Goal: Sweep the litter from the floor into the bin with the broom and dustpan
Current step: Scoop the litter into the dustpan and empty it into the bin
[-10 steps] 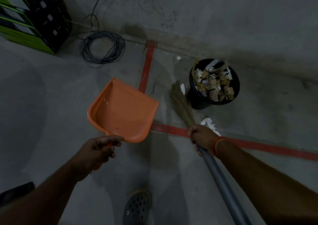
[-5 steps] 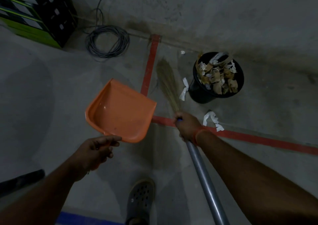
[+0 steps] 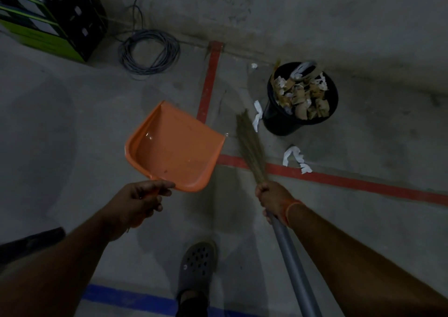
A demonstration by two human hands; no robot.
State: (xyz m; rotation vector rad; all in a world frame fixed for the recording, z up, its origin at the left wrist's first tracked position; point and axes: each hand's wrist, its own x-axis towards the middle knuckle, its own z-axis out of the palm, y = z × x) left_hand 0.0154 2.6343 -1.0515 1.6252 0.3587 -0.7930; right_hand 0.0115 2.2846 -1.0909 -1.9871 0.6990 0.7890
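Left hand fingers grip the dustpan (orange); right hand fingers clench the broom.

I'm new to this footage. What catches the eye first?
The orange dustpan, held up at centre by the left hand. Right of it, the right hand grips a broom pointing at a full black bin, with white paper scraps on the floor beside it.

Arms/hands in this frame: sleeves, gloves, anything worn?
Both forearms are bare, with no sleeves in view and no gloves. The left hand shows nothing worn. The right hand has a thin orange band around its wrist.
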